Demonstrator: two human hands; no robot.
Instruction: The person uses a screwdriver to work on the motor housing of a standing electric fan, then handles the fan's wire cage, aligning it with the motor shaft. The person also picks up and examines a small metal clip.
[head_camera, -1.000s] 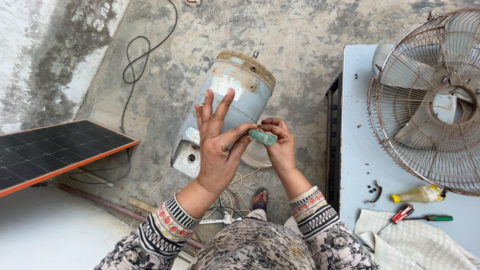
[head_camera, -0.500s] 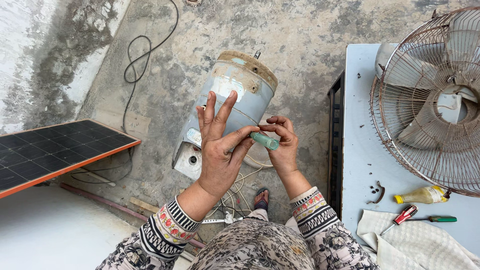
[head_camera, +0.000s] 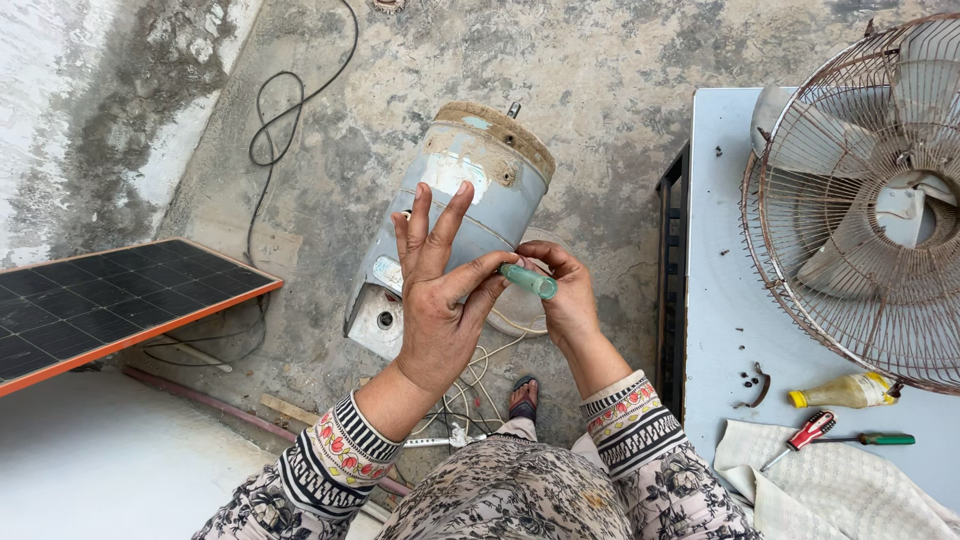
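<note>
The left hand (head_camera: 440, 310) is raised with its long fingers (head_camera: 425, 225) spread upward, while thumb and forefinger pinch one end of a small green tube (head_camera: 528, 281). The right hand (head_camera: 565, 295) curls around the tube's other end, fingers clenched on it, so the tube lies between the two hands, at about three o'clock from the left palm. Both hands hover over a grey cylindrical tank (head_camera: 455, 215) lying tilted on the concrete floor (head_camera: 600, 70); whether they touch it cannot be told.

The step in hand looks like working the tube's end, perhaps twisting or pulling a cap, though the cap itself is hidden by the fingers. A next move would call for a firm counter-grip: one hand steady, the other turning.

At nine o'clock a solar panel (head_camera: 110, 310) with an orange edge lies well apart. At three o'clock a pale blue bench (head_camera: 720, 300) carries a rusty fan (head_camera: 860, 190), a yellow bottle (head_camera: 845, 390), a red-handled tool (head_camera: 808, 432), a green-handled screwdriver (head_camera: 875, 438) and a white cloth (head_camera: 830, 490). A black cable (head_camera: 285, 110) loops at eleven o'clock.
</note>
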